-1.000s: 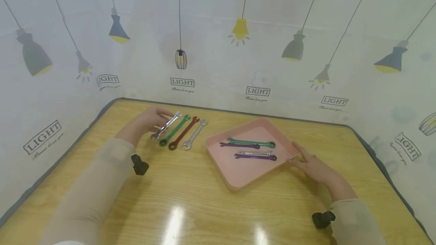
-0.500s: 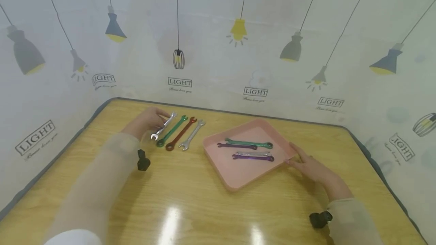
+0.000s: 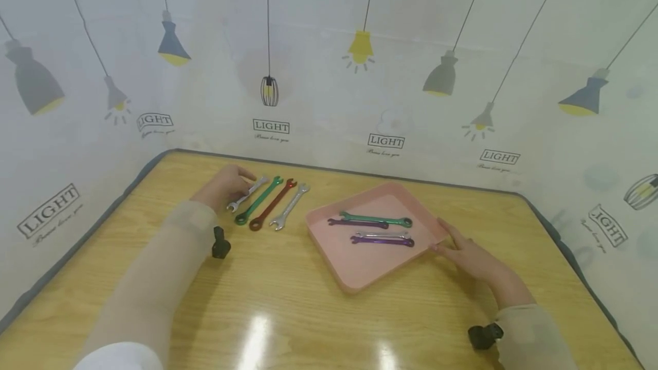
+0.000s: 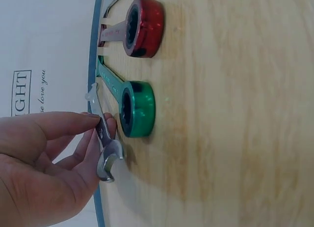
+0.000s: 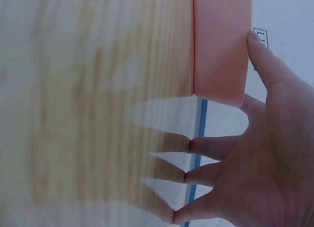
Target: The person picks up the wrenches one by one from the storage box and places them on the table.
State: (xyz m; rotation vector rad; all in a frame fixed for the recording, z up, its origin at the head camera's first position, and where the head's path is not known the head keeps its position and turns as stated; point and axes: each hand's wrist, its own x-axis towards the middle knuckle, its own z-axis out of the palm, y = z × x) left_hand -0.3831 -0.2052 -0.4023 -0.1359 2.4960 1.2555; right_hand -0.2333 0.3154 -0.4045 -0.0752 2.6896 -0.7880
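Note:
My left hand (image 3: 229,183) pinches a silver open-ended wrench (image 4: 104,133) between thumb and fingers, low at the left end of a row of wrenches. Beside it lie a green ratchet wrench (image 3: 259,200), a red ratchet wrench (image 3: 273,204) and another silver wrench (image 3: 291,206), roughly parallel. My right hand (image 3: 474,257) touches the right corner of a pink tray (image 3: 354,273) with thumb and index finger; its other fingers are spread and straight. The tray contains a green wrench (image 3: 375,219), two purple wrenches (image 3: 382,241) and a silver wrench (image 3: 382,234).
The wooden table (image 3: 288,313) ends at a dark edge along the back and sides. A white curtain (image 3: 319,73) printed with lamps stands around it. Black camera mounts (image 3: 221,243) are worn at both wrists.
The silver wrench in my left hand has turned and come down alongside the green one, and the hand has shifted slightly right. My right hand stays at the tray's corner.

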